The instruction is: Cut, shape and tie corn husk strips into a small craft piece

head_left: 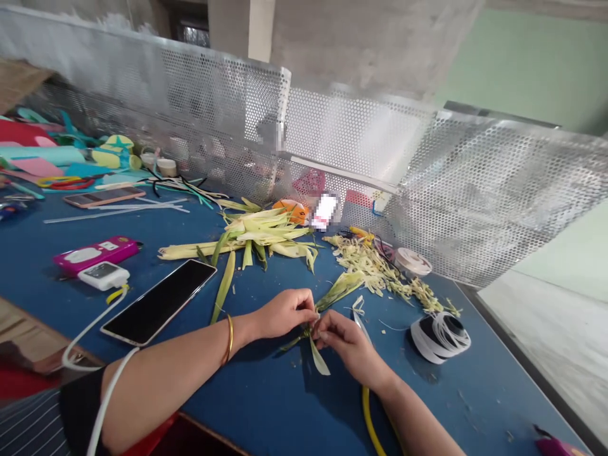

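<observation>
My left hand point(285, 312) and my right hand point(344, 342) meet over the blue table point(266, 392), both pinched on a folded green-yellow palm leaf strip point(332, 292). The leaf's long end points up and right from my fingers, and a short pale tip point(319, 360) hangs down between my hands. A gold bangle point(230, 339) sits on my left wrist. Behind my hands lies a bundle of leaf strips point(259, 239), with a heap of shredded leaf trimmings point(380, 272) to its right.
A black phone point(159, 301) lies left of my left arm, near a white charger point(103, 275) and a pink box point(97, 252). A spool of white thread point(441, 334) sits to the right. A perforated metal screen point(361, 139) walls the table's far side. Coloured craft scraps point(61, 161) crowd the far left.
</observation>
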Available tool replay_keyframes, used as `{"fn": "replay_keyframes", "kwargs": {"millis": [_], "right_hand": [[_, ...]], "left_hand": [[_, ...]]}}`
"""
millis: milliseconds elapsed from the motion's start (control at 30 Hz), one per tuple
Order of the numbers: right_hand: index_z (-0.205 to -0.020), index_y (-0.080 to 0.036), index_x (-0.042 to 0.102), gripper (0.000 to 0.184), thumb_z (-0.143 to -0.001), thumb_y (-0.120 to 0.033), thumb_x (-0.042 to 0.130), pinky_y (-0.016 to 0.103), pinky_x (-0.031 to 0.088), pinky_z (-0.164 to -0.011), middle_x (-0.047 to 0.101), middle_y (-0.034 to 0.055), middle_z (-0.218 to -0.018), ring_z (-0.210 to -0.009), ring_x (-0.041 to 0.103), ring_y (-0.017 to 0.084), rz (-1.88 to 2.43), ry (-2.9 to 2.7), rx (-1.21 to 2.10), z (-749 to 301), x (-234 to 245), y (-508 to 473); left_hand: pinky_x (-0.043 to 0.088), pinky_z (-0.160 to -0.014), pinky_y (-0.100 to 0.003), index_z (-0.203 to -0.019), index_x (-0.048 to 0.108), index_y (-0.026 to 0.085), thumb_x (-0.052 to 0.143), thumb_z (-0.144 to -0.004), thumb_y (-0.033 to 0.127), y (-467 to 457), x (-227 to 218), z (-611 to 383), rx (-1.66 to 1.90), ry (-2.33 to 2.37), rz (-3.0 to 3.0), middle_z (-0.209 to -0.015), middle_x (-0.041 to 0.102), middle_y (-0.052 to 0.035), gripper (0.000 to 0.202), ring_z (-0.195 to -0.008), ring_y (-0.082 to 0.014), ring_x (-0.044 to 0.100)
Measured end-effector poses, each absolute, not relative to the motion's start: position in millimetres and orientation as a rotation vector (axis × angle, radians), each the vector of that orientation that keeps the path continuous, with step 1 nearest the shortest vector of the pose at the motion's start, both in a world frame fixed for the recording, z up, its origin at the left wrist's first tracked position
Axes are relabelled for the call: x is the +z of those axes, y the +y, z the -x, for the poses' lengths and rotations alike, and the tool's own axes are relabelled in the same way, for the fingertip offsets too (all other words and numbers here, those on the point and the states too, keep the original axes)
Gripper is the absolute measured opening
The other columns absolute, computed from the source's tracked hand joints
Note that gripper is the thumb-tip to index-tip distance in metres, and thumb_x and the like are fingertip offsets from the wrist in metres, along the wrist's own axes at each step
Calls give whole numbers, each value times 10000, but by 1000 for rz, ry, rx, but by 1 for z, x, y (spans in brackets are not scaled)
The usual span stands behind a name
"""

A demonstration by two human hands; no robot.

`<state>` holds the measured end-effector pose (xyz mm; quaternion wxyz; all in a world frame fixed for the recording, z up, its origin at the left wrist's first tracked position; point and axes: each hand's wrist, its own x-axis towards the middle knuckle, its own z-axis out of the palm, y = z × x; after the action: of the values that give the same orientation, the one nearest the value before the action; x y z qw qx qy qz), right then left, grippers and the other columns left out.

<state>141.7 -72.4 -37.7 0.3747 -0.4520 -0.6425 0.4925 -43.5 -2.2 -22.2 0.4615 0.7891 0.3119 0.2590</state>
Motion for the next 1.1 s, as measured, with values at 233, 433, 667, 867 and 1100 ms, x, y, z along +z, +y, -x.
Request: {"fn": "replay_keyframes", "kwargs": {"millis": [233, 433, 667, 867, 1100], "right_hand": [[-753, -226, 508, 210, -899, -370, 556, 310, 436, -691, 596, -10, -673, -674, 572, 170, 1252, -1737, 1134, -139, -38, -74], [-781, -234, 519, 299, -848, -505, 624, 300, 483, -610, 589, -19, -666, -587, 578, 156, 1178, -1474, 1149, -131, -37, -72], [-795, -184, 660, 311, -717, -469, 758, 289, 491, -604, 649, 3, -646, -547, 573, 138, 1162, -1307, 1262, -129, -28, -74], [-724, -165, 686, 350, -639, -477, 819, 249, 434, -576, 646, 0, -625, -553, 540, 116, 1160, -1035, 1086, -146, -23, -68], [-766, -177, 693, 328, -687, -479, 792, 264, 450, -617, 646, -4, -662, -604, 551, 129, 1127, -957, 917, -157, -16, -63]], "left_hand": [[377, -690, -251, -709, 589, 205, 616, -765, 149, -6, -19, 45, 598, 847, -2337, -680, 646, 15, 84, -727, -165, 570], [421, -742, -251, -702, 586, 202, 600, -799, 167, -12, -16, 39, 886, 894, -2177, -807, 660, -2, 104, -791, -157, 601], [425, -793, -272, -681, 614, 205, 665, -773, 180, -24, -1, 24, 970, 956, -2213, -859, 671, -9, 109, -856, -174, 608], [435, -821, -281, -945, 658, 202, 686, -773, 274, -10, 7, -1, 1203, 1111, -1929, -1012, 689, -36, 189, -930, -187, 615], [415, -642, -281, -759, 655, 139, 622, -745, 645, -10, 0, -5, 734, 978, -1390, -739, 668, -58, 507, -697, -178, 601]]}}
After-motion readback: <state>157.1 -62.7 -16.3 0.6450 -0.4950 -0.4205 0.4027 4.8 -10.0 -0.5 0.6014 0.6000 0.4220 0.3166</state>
